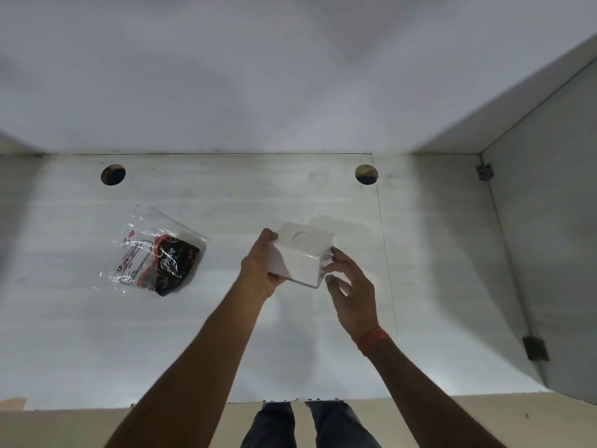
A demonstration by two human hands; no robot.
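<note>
A white square box (302,255) with a round hole in its top is held just above the white table (226,334). My left hand (261,270) grips the box's left side, fingers curled round its edge. My right hand (350,287) is at the box's right side, fingers spread and relaxed, fingertips touching or nearly touching its wall. A clear plastic bag (155,253) with a dark tissue pack inside lies flat on the table to the left, well apart from both hands.
Two round cable holes (113,174) (366,174) sit near the table's back edge, against a white wall. A glass side panel (549,253) with metal brackets closes the right side. My legs show below the table's front edge.
</note>
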